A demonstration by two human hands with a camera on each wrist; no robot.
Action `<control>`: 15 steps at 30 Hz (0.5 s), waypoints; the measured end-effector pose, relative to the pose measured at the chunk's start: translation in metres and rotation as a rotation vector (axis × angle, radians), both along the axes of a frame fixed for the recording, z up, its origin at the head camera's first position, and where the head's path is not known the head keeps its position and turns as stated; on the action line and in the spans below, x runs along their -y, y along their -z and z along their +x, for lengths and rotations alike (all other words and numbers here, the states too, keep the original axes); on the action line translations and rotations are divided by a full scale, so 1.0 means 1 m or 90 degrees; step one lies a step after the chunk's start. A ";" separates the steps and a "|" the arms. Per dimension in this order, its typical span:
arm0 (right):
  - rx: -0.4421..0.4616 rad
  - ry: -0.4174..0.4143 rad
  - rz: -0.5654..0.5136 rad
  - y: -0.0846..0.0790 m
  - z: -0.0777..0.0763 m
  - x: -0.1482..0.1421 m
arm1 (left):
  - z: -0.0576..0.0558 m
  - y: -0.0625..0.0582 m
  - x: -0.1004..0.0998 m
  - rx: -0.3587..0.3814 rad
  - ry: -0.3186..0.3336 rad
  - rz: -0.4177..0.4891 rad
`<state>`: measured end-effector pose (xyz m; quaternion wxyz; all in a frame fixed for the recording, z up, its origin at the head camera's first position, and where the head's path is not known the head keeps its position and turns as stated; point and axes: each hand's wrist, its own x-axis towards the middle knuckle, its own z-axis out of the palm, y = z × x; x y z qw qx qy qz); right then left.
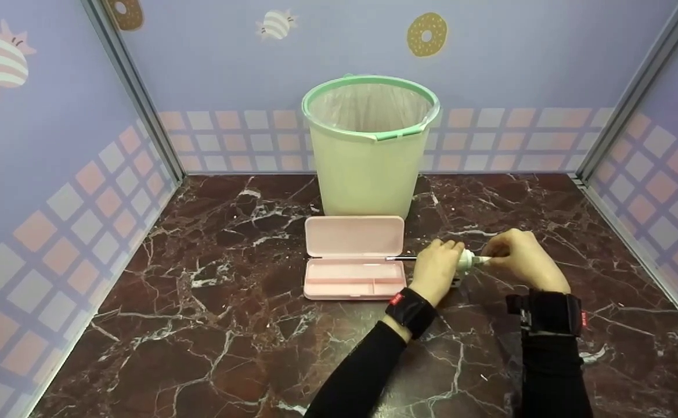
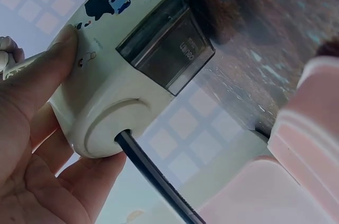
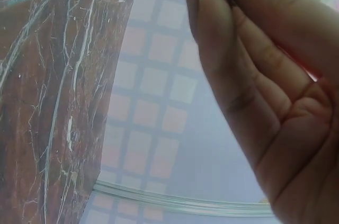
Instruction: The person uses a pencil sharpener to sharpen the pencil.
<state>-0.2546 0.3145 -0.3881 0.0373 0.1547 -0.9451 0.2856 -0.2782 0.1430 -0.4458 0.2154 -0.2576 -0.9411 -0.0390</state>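
Observation:
My left hand (image 1: 436, 264) grips a pale crank pencil sharpener (image 2: 106, 75) round its body. Its dark see-through shavings drawer (image 2: 172, 49) faces sideways in the left wrist view. A dark pencil (image 2: 159, 179) sticks out of the round front hole and points left across the pink pencil case (image 1: 339, 290) in the head view. On the sharpener's other end, my right hand (image 1: 522, 258) pinches the crank handle (image 1: 482, 260) between thumb and fingers. The right wrist view shows the thumb and forefinger (image 3: 217, 38) together; the handle is out of frame there.
The pencil case lies with its lid (image 1: 354, 237) up and its divided tray showing. Close behind it stands a light green waste bin (image 1: 368, 174) with a clear liner. Patterned panels (image 1: 228, 69) enclose the dark marbled table (image 1: 211, 337) at the back and both sides.

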 end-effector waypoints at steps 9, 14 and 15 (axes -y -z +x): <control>-0.053 0.057 -0.006 0.004 -0.006 0.003 | 0.002 0.002 0.000 -0.013 0.009 -0.011; -0.108 0.115 -0.028 0.013 -0.014 0.009 | 0.001 0.002 0.000 -0.014 0.008 -0.016; -0.119 0.130 -0.036 0.016 -0.016 0.011 | 0.001 0.002 0.001 -0.010 0.009 -0.017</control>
